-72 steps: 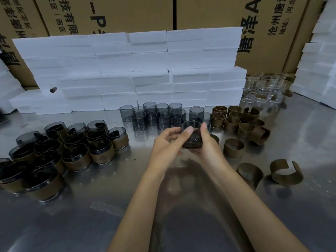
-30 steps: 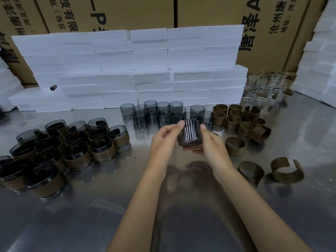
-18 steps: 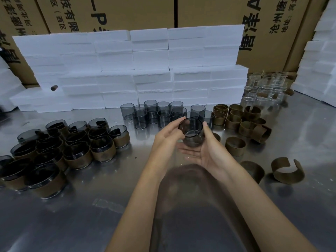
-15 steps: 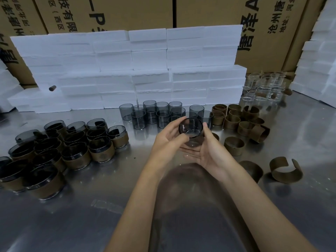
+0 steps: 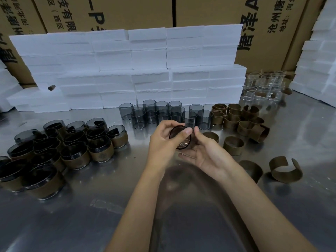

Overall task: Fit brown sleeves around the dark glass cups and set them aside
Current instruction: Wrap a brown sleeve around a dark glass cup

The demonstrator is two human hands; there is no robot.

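A dark glass cup [image 5: 181,140] is held above the metal table [image 5: 91,206], its mouth tilted toward me. My left hand [image 5: 163,142] pinches its rim from the left, thumb across the top. My right hand [image 5: 205,151] cradles it from below and the right, palm up. Whether a sleeve is on this cup I cannot tell. Several bare dark cups [image 5: 160,113] stand behind my hands. Loose brown sleeves [image 5: 234,117] lie to the right, with one [image 5: 233,144] near my right hand. Sleeved cups [image 5: 54,150] crowd the left.
White foam blocks [image 5: 127,70] are stacked along the back, cardboard boxes [image 5: 209,11] behind them. Clear glass cups [image 5: 263,88] sit at the back right. Two split-open sleeves [image 5: 285,171] lie at the right front. More foam [image 5: 320,51] rises on the right.
The cup has turned from upright with ribbed side showing to mouth facing me. My right hand opened under it and my left hand shifted onto the rim.
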